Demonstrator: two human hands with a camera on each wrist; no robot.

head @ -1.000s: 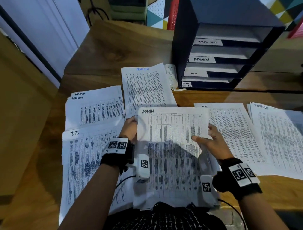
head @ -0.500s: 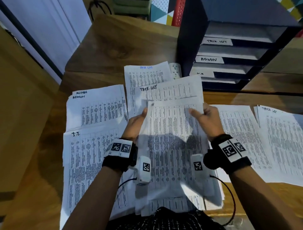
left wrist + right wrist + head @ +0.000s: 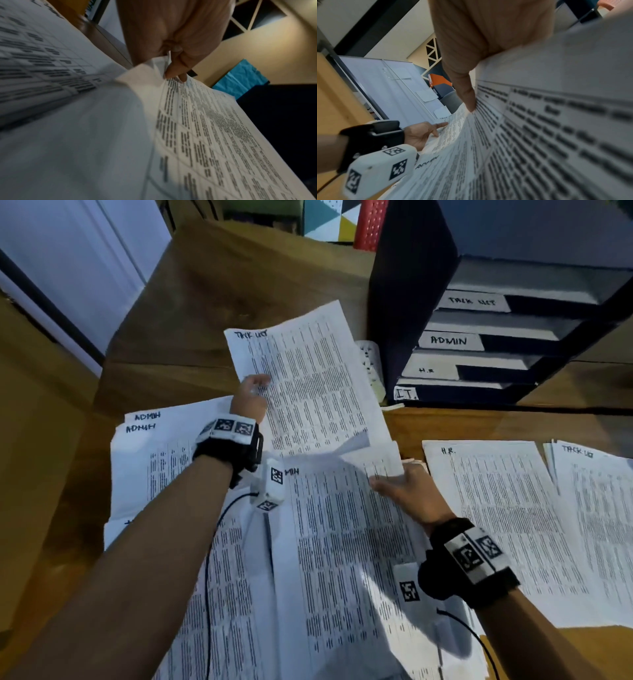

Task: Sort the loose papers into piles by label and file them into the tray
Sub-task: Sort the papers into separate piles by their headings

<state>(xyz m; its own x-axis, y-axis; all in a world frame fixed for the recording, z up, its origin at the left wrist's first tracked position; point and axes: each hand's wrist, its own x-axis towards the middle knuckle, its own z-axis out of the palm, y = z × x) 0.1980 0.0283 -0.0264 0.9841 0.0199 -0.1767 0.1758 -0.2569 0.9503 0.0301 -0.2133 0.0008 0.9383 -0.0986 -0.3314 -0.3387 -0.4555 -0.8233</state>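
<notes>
The left hand pinches a task-list sheet; square it flat onto its pile. The right hand grips the stack.

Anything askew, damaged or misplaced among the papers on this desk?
Nothing damaged. The TASK LIST sheet in the left hand sits tilted and lifted, mid-sort. Another TASK LIST pile lies far right, so that label seems split. The tray slots look empty.
</notes>
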